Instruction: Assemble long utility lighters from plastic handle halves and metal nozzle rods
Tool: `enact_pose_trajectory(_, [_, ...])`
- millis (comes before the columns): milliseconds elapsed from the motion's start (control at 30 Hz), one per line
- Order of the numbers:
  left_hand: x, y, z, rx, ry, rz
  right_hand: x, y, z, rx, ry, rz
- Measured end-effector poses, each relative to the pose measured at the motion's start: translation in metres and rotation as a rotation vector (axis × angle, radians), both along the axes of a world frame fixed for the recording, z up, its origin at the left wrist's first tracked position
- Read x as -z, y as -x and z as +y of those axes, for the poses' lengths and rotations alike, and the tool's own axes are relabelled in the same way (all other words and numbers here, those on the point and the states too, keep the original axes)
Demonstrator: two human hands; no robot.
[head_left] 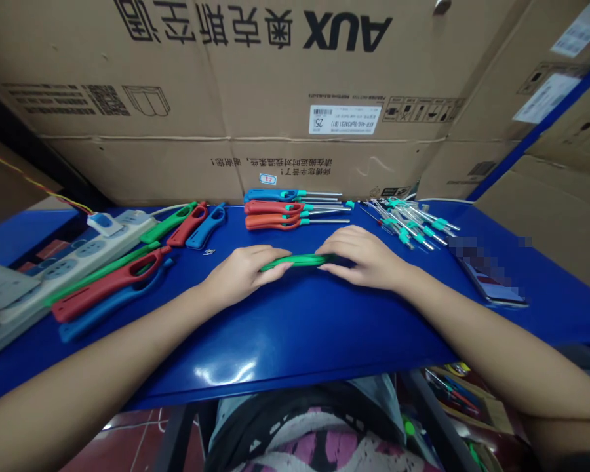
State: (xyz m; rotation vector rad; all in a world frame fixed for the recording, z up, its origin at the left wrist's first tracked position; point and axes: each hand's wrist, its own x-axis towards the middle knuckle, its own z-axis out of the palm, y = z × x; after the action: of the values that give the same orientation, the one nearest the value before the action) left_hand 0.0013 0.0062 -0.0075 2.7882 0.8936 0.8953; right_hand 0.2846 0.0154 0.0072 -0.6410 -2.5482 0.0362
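Between both hands, over the middle of the blue table, is a green lighter handle point(302, 260), held level and seen edge-on. My left hand point(243, 272) pinches its left end with thumb and fingers. Its right end is gripped by my right hand point(364, 257), whose fingers hide that tip. Just beyond the hands lie long-nosed lighters with metal tubes: a blue lighter point(270, 195), a red lighter point(273, 208) and an orange lighter point(273, 222). Further right sits a pile of metal lighter tubes point(413, 221) with teal parts.
Green, red point(187, 226) and blue handle shells lie at the back left, with more shells point(108, 285) nearer me. A white power strip point(73, 262) runs along the left. At right lies a phone point(489, 272). A cardboard wall point(265, 85) stands behind the blue table point(275, 341).
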Motion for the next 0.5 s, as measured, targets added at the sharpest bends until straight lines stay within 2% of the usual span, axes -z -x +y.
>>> enact_pose_trajectory(333, [0.0065,-0.0034,-0.0052,0.061,0.000,0.021,0.0057,0.0075,-0.0046,-0.020,-0.015,-0.002])
enact_pose_trajectory(500, [0.0045,-0.0080,-0.0092,-0.024,0.018,0.168,0.0075,0.0063,-0.0022,-0.011,-0.044,-0.026])
